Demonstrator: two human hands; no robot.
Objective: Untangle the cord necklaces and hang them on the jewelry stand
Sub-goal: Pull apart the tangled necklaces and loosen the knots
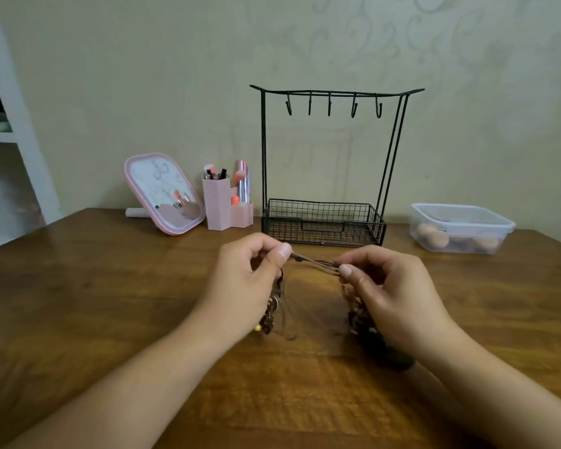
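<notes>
Cord necklaces (314, 264), brown and tangled, stretch taut between pinching left hand (250, 273) and right hand (386, 286) fingers.

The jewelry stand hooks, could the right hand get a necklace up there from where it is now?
Probably yes. Nothing stands between the right hand and the jewelry stand, and its hooks hang bare. But both hands pinch the cord necklaces, stretched taut to the left hand, so they look tangled.
</notes>
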